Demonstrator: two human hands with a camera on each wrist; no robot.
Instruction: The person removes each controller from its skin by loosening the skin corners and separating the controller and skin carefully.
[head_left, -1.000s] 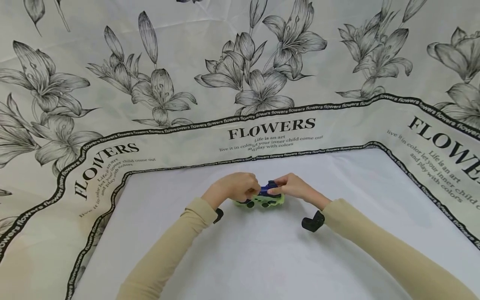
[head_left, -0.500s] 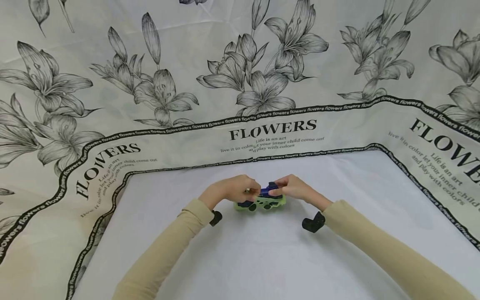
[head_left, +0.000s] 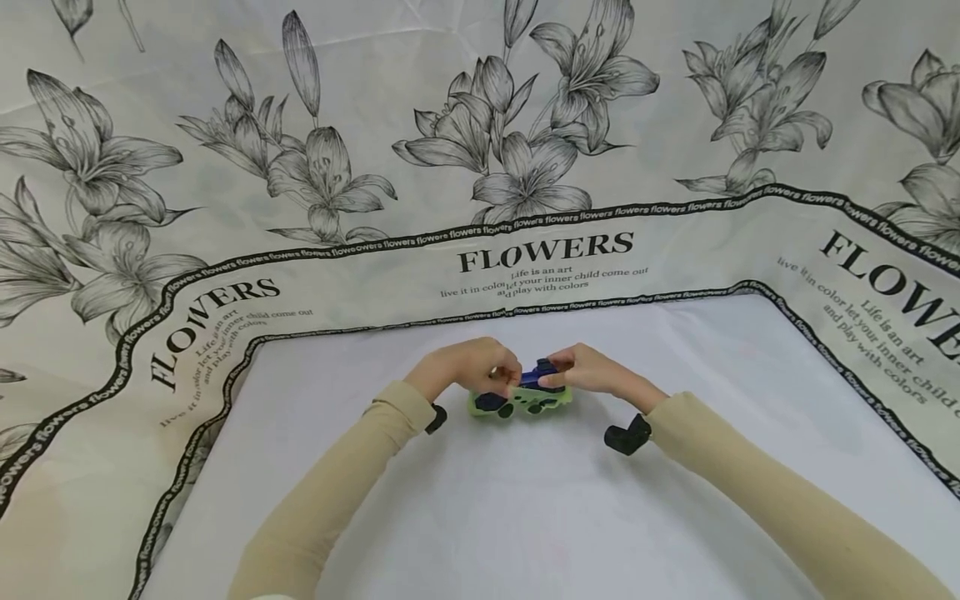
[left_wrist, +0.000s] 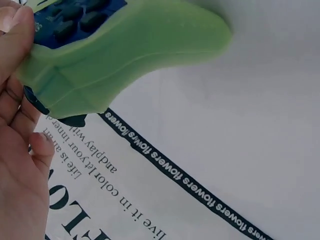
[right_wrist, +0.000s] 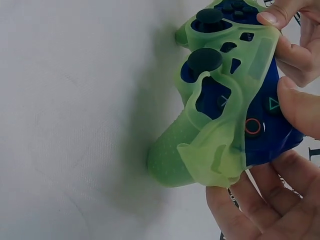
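Controller: a dark-blue gamepad, held between the two hands close to the tabletop's far edge, around its middle; whether it touches the surface cannot be told.
Green cover: the soft shell wraps the grips and surrounds both thumbsticks, but lies askew on the right half, leaving the circle button and the triangle button outside its edge.
Left hand: the hand pinches the green cover's upper edge near the direction buttons, thumb in front, index finger curled behind.
Right hand: the hand grips the controller's bare right end, thumb beside the triangle button, other fingers curled beneath.
Just changed: compared with a second ago, a gap shows between left thumb and index finger, and more of the left face is uncovered; the right hand has barely moved.
Meaning: the right grip seems to steady the controller while the left works the edge; the fit looks unfinished.
Around: white tabletop, bordered by flower-printed cloth.
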